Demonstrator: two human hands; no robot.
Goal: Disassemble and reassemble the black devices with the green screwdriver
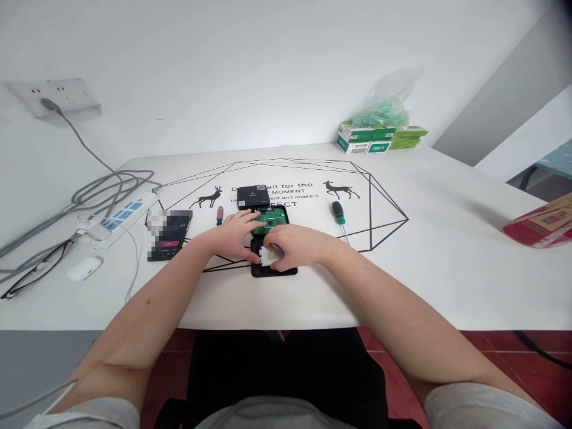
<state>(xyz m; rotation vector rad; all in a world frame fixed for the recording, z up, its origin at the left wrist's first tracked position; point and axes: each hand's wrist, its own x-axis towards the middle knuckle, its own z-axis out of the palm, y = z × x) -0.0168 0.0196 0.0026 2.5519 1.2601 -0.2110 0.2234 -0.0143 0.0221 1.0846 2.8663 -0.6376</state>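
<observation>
A green circuit board (271,220) lies in an open black casing at the middle of the table. Nearer to me is a black tray-like part (274,271) with a pale, silvery plate (268,256) over it. The fingers of my right hand (292,245) are closed on this plate. My left hand (235,234) is spread, its thumb beside the plate's left edge and its fingertips at the board's left side. Behind the board sits a black box (252,196) with small labels. A green-and-black screwdriver (338,213) lies to the right, and a second screwdriver handle (220,215) shows left of my left hand.
On the left are a phone (172,235), a white case (84,269), glasses (38,269), a power strip (127,215) and tangled grey cables. Green-and-white boxes (366,137) with a plastic bag on top stand at the back right. A red package (540,225) is at the right edge.
</observation>
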